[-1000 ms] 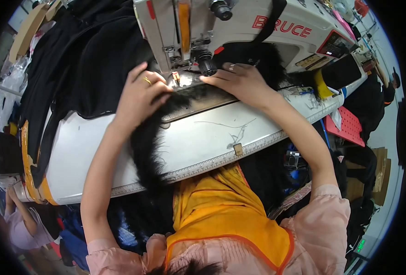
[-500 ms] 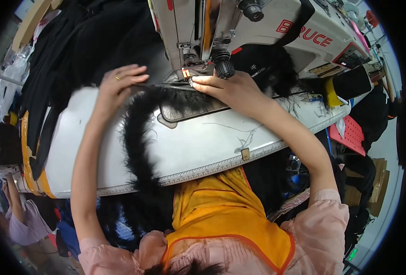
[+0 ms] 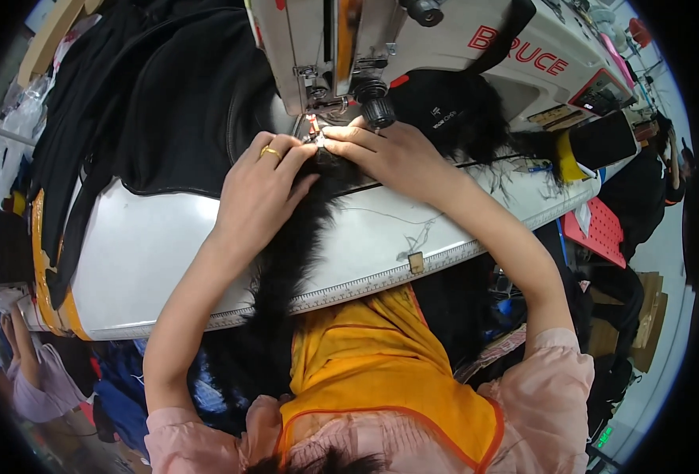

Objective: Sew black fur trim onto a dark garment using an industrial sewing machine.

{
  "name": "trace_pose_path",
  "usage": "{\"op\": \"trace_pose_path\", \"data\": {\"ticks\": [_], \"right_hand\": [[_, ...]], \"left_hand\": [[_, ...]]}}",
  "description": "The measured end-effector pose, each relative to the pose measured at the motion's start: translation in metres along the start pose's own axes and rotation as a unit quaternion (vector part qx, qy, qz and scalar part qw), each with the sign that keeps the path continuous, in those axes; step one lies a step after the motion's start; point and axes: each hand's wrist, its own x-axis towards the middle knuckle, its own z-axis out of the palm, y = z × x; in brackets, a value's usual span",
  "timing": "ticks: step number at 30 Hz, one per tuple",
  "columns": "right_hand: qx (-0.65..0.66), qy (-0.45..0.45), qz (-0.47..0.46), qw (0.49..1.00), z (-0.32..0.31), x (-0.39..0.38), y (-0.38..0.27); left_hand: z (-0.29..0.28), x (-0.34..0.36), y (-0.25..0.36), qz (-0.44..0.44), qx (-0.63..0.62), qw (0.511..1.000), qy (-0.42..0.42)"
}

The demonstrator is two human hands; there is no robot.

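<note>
A black fur strip is draped from beside the presser foot of the sewing machine to the near edge of the white table. Its far end is partly covered by the left hand, fingers bent, thumb slightly apart; the right hand is laid nearly flat, just right of the foot. Whether either is pinching cannot be told. The strip is judged light, soft and slippery, best held along its edge, hairs kept clear.
</note>
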Motion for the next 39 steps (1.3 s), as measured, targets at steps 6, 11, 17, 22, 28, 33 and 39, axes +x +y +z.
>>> {"op": "trace_pose_path", "data": {"ticks": [6, 11, 17, 22, 28, 33, 39], "right_hand": [[0.055, -0.049, 0.033, 0.997, -0.006, 0.008, 0.006], [-0.091, -0.054, -0.017, 0.994, -0.002, 0.002, 0.016], [-0.117, -0.016, 0.063, 0.991, -0.002, 0.002, 0.028], [-0.149, 0.044, 0.085, 0.984, -0.001, 0.001, 0.024], [-0.125, 0.082, 0.099, 0.984, 0.001, 0.008, 0.022], [-0.171, 0.05, 0.102, 0.979, 0.008, 0.012, 0.028], [-0.157, 0.082, 0.096, 0.98, 0.015, 0.007, 0.032]], "left_hand": [[-0.002, -0.005, 0.004, 0.0, 0.098, 0.995, 0.01], [0.004, -0.003, -0.004, 0.066, 0.167, 0.981, 0.067], [0.023, 0.014, -0.027, 0.07, 0.17, 0.979, 0.091], [0.028, 0.021, -0.032, 0.067, 0.161, 0.979, 0.106], [0.027, 0.025, -0.033, 0.061, 0.154, 0.98, 0.107], [0.026, 0.028, -0.034, 0.05, 0.18, 0.978, 0.088], [0.024, 0.013, -0.035, -0.017, 0.052, 0.993, 0.103]]}}
